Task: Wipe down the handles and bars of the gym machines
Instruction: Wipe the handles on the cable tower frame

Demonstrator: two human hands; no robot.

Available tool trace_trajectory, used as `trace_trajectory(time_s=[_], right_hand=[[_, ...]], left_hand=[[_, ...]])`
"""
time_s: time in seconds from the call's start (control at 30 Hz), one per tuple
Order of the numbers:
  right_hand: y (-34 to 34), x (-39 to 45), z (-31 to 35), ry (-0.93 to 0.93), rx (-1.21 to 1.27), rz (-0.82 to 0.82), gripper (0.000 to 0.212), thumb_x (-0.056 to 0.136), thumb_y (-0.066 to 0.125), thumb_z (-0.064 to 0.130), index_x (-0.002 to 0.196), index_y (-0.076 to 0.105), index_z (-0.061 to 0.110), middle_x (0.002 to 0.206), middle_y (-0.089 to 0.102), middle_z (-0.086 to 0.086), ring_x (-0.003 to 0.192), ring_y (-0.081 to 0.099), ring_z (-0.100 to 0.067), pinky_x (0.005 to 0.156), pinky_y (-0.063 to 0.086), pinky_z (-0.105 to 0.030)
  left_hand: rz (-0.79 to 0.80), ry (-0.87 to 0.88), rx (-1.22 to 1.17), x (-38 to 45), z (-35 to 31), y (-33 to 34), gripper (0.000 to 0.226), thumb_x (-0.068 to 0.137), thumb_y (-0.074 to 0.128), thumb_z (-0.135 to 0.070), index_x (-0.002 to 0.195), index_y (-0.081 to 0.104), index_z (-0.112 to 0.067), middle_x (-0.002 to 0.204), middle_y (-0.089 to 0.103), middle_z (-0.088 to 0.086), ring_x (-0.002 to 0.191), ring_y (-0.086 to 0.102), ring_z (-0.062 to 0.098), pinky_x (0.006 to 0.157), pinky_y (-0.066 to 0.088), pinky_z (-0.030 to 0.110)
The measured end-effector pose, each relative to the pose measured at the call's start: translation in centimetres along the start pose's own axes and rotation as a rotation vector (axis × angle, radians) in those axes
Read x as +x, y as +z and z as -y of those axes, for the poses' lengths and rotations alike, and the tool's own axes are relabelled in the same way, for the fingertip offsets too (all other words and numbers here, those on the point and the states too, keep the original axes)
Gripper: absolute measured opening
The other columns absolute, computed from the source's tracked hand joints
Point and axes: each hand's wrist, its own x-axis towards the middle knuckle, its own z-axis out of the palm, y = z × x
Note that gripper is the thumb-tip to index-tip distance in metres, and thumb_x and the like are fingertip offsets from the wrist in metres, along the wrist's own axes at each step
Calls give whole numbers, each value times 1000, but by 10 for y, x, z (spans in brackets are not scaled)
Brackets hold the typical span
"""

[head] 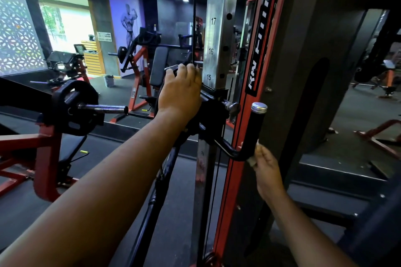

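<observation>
A black L-shaped handle (253, 134) with a silver end cap sticks up from the black sliding carriage (213, 115) of a cable machine. The carriage sits on a steel upright (219, 28) numbered 15 to 18. My right hand (268, 169) pinches a small pale cloth (252, 161) against the lower bend of the handle. My left hand (181, 91) grips the top of the carriage, fingers curled over its black pulley part near number 15.
A red and black frame post (258, 67) with white lettering rises just right of the upright. At the left a plate-loaded machine (74, 107) with a black weight plate and a steel sleeve juts toward me. Benches stand beyond on dark rubber floor (121, 97).
</observation>
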Motion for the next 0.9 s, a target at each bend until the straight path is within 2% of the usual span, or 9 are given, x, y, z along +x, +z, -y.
trace_trajectory(time_s=[0.1, 0.2, 0.27, 0.4, 0.47, 0.57, 0.7, 0.83, 0.9], right_hand=[[-7, 1, 8, -40, -29, -25, 30, 107, 45, 18, 108, 74, 26, 107, 76, 3, 103, 70, -13, 94, 55, -35], [4, 15, 42, -145, 35, -142, 27, 107, 48, 21, 125, 68, 18, 113, 74, -3, 110, 69, -16, 94, 57, -31], [18, 11, 49, -246, -100, -184, 32, 107, 49, 29, 133, 65, 20, 110, 73, -7, 104, 68, -12, 90, 55, -28], [18, -21, 11, -477, -455, -216, 36, 106, 46, 27, 140, 55, 20, 98, 69, 5, 88, 69, -10, 76, 52, -14], [5, -37, -8, -461, -523, -157, 42, 104, 46, 25, 144, 51, 15, 119, 70, -3, 103, 71, -17, 88, 53, -13], [-9, -48, -8, -609, -633, -132, 46, 101, 48, 15, 147, 47, 8, 147, 54, -8, 131, 58, -21, 108, 47, -24], [-5, -9, 45, -950, -802, -110, 42, 99, 52, -10, 141, 53, -2, 151, 48, -20, 143, 44, -32, 118, 39, -43], [-8, 24, 42, -1165, -1215, 60, 41, 108, 31, -2, 140, 57, 4, 153, 48, -15, 149, 33, -35, 124, 22, -56], [-18, 24, 20, -1202, -1411, 101, 42, 108, 34, -1, 140, 59, 7, 155, 45, -14, 149, 33, -36, 123, 18, -60]], left_hand=[[-7, 10, 10, 0, 0, -1, 76, 102, 43, -54, 159, 25, -6, 156, 37, 16, 144, 38, 36, 113, 39, 53], [-8, 5, 14, 0, 1, -1, 76, 102, 44, -54, 158, 26, -6, 154, 38, 16, 143, 39, 36, 112, 40, 53], [-2, 8, 9, -1, 0, 0, 76, 102, 44, -54, 158, 26, -6, 154, 38, 16, 143, 38, 36, 112, 40, 53], [-8, 5, -6, -1, -1, 1, 75, 102, 44, -53, 158, 26, -7, 155, 38, 16, 144, 38, 36, 113, 39, 54], [-5, -2, -7, 0, -1, 1, 75, 101, 45, -53, 158, 27, -7, 155, 38, 16, 144, 38, 37, 113, 39, 54], [-12, 2, 2, 0, -1, 2, 76, 101, 45, -54, 158, 27, -7, 156, 38, 17, 145, 38, 37, 113, 39, 54], [-12, 1, -1, 1, 0, 1, 76, 101, 44, -55, 158, 26, -8, 157, 37, 16, 145, 37, 36, 113, 39, 54], [-7, 7, -10, 0, 0, 0, 77, 101, 44, -56, 158, 26, -8, 158, 36, 16, 145, 36, 37, 113, 38, 55], [-17, 12, -18, 0, 0, 1, 76, 101, 43, -55, 158, 25, -8, 159, 35, 17, 146, 35, 37, 114, 38, 55]])
